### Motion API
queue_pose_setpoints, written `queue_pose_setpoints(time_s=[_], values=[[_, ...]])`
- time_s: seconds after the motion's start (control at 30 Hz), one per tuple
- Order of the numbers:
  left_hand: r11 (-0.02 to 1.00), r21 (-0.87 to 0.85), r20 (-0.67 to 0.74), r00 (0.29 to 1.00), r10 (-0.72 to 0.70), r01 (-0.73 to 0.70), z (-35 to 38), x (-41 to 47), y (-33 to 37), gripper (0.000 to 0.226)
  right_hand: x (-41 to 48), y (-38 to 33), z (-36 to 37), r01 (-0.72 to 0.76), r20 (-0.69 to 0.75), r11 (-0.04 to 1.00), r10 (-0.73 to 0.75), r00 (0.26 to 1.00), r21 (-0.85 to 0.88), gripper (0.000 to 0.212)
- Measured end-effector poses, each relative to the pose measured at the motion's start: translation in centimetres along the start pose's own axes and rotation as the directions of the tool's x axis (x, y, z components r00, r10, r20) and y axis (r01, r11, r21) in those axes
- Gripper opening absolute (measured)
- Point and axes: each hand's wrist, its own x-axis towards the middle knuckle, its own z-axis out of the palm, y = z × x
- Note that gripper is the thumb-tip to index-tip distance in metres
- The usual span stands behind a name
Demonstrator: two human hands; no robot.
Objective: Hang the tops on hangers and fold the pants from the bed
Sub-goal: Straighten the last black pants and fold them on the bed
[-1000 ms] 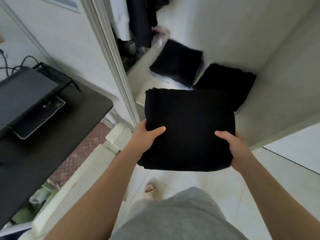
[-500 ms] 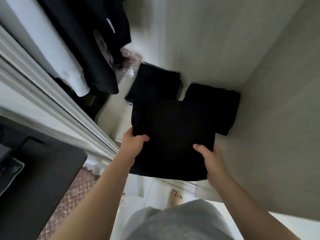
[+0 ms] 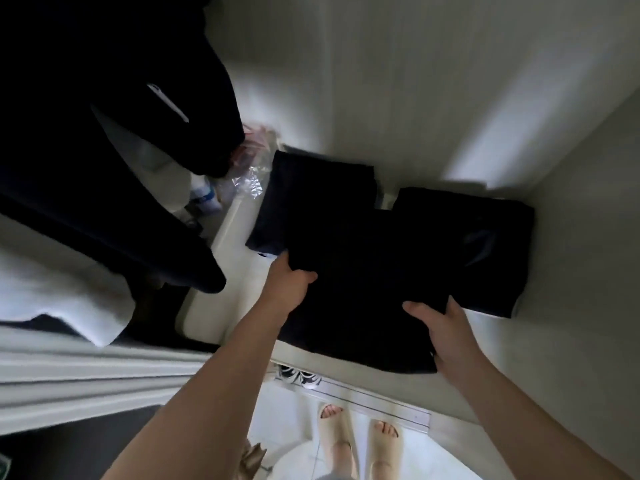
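Both hands have carried the folded black pants (image 3: 356, 271) further into the wardrobe, so the bundle now lies over the pale shelf (image 3: 239, 216) and no longer hangs in front of it. Its far edge overlaps two dark folded piles, the left pile (image 3: 322, 188) at the back and the right pile (image 3: 485, 237) against the side wall. Its near edge juts past the shelf front. Whether it rests on the shelf I cannot tell.

The left grip (image 3: 289, 284) clasps the bundle's left edge, thumb on top. The right grip (image 3: 446, 327) clasps the near right corner the same way.

Dark hanging tops (image 3: 104, 133) and a white garment (image 3: 62, 296) fill the left side, with crumpled clear plastic (image 3: 249, 171) beside them. Below, sandalled feet (image 3: 332, 431) stand on pale tile.
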Motion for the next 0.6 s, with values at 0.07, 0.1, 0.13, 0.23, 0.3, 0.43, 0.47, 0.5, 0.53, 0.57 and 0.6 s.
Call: queue_pose_setpoints(time_s=[0.07, 0.1, 0.13, 0.23, 0.3, 0.43, 0.47, 0.5, 0.53, 0.57, 0.6], values=[[0.999, 0.036, 0.005, 1.000, 0.030, -0.030, 0.0, 3.3, 0.8, 0.046, 2.5, -0.2, 0.9, -0.005, -0.007, 1.000, 0.005, 1.000, 0.008, 0.042], [0.997, 0.054, -0.003, 0.999, 0.053, -0.052, 0.0, 4.8, 1.4, 0.046, 3.7, -0.5, 1.4, -0.003, -0.010, 1.000, 0.003, 1.000, 0.014, 0.043], [0.994, 0.076, -0.017, 0.997, 0.074, -0.073, 0.1, 6.2, 2.0, 0.047, 5.0, -0.8, 2.0, 0.002, -0.010, 1.000, -0.002, 1.000, 0.023, 0.043], [0.978, 0.168, -0.090, 0.985, 0.144, -0.127, -0.1, 9.9, 3.8, 0.052, 8.7, -2.1, 4.1, 0.017, 0.011, 0.999, -0.018, 1.000, 0.042, 0.042], [0.959, 0.231, -0.160, 0.965, 0.206, -0.166, -0.5, 12.2, 5.0, 0.051, 11.3, -3.1, 5.8, 0.021, 0.029, 0.999, -0.023, 0.999, 0.043, 0.040], [0.915, 0.351, -0.292, 0.906, 0.307, -0.197, -1.2, 16.6, 6.5, 0.048, 16.7, -4.2, 9.2, 0.026, 0.039, 0.999, -0.027, 0.999, 0.032, 0.039], [0.897, 0.399, -0.310, 0.893, 0.326, -0.189, -1.1, 17.3, 6.4, 0.047, 17.7, -4.4, 9.9, 0.015, 0.047, 1.000, -0.015, 0.999, 0.008, 0.042], [0.879, 0.447, -0.317, 0.889, 0.330, -0.167, -1.1, 18.4, 6.1, 0.047, 19.0, -4.6, 10.6, 0.003, 0.065, 1.000, -0.002, 0.998, -0.024, 0.046], [0.858, 0.496, -0.314, 0.895, 0.318, -0.131, -1.1, 19.3, 5.5, 0.050, 20.2, -4.6, 11.3, -0.011, 0.084, 0.998, 0.016, 0.996, -0.068, 0.050], [0.830, 0.550, -0.305, 0.904, 0.300, -0.090, -1.0, 20.1, 4.7, 0.055, 21.2, -4.6, 11.9, -0.020, 0.103, 0.992, 0.033, 0.994, -0.126, 0.054], [0.798, 0.600, -0.300, 0.907, 0.295, -0.061, -1.0, 20.6, 3.8, 0.061, 22.0, -4.7, 12.3, -0.021, 0.117, 0.981, 0.044, 0.992, -0.191, 0.056]])
